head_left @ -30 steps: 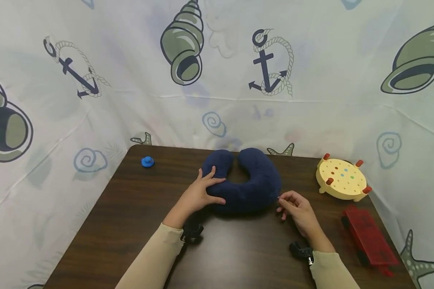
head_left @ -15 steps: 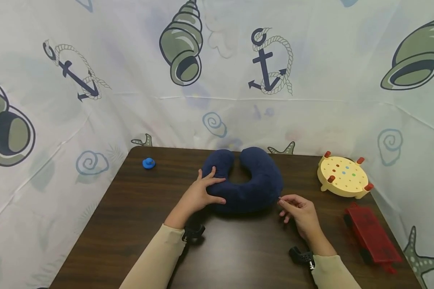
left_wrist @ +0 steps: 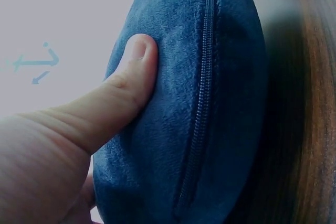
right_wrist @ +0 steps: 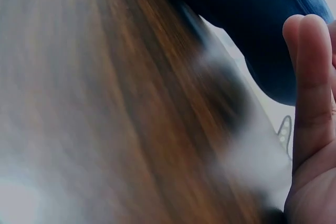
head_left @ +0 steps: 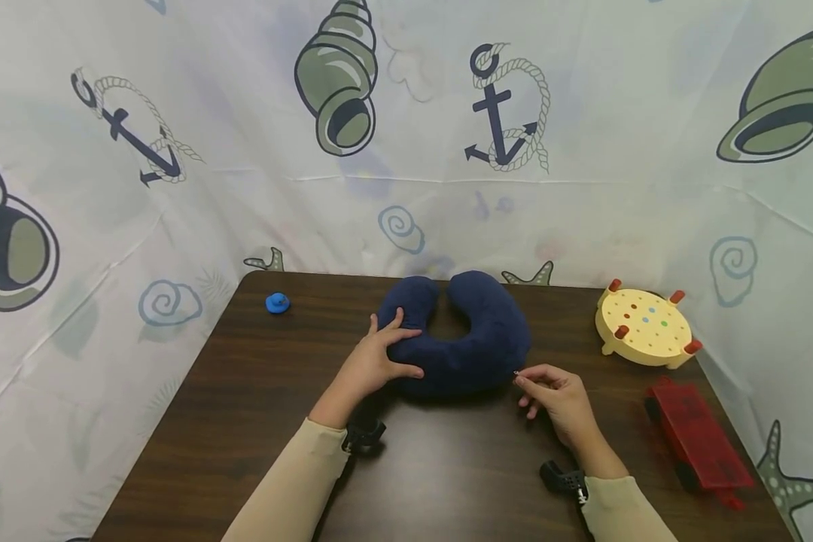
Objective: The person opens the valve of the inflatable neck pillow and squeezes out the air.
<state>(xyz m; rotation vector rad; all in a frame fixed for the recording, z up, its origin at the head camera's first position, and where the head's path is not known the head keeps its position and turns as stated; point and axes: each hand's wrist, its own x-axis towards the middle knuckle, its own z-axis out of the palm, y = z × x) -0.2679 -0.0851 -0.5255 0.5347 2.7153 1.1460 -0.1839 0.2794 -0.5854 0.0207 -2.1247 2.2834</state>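
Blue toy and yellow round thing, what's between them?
The pillow, with the left hand on it, and bare table either side, in the head view.

Head view: from above the near side of the table (head_left: 264,421), facing forward and down; widest, backdrop (head_left: 433,98) behind.
Left wrist view: close up beside the left hand (left_wrist: 79,129), facing the zipper (left_wrist: 205,77) of the neck pillow (left_wrist: 152,145); turned sideways, table at right.
Right wrist view: low and near over the table, tilted; right hand (right_wrist: 315,129) at the right edge.
Head and both wrists share: neck pillow, table, backdrop.
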